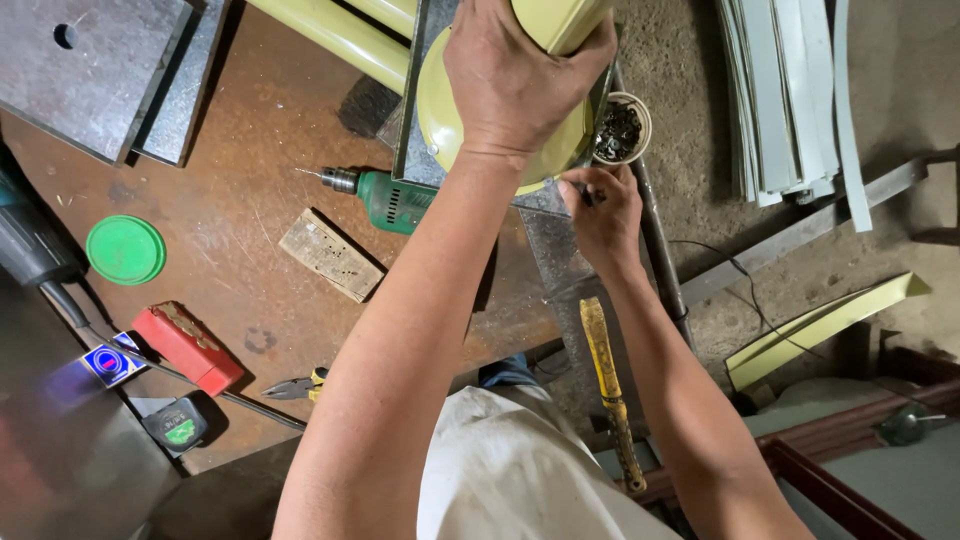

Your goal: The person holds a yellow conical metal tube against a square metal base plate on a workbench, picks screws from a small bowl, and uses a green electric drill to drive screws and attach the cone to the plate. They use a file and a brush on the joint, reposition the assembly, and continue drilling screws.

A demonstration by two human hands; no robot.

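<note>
Nearest, at six o'clock, hung a pale shirt (500,480). Clamped left hand (520,80) over yellow-green tube (560,20) on domed base (440,110) at twelve o'clock, steadying it; pinched right hand (600,210) on small dark tool (588,195) at rim, beside cup of screws (620,130).

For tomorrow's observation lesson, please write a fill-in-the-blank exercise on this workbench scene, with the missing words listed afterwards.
1. The left hand presses down on a pale ____ metal part.
2. The green power drill lies on the rusty workbench with its bit pointing to the ____ of the picture.
3. The right hand pinches a small dark object just below a round ____ of small metal pieces.
4. The round green lid lies above a ____ box.

Missing words: yellow; left; cup; red
</note>
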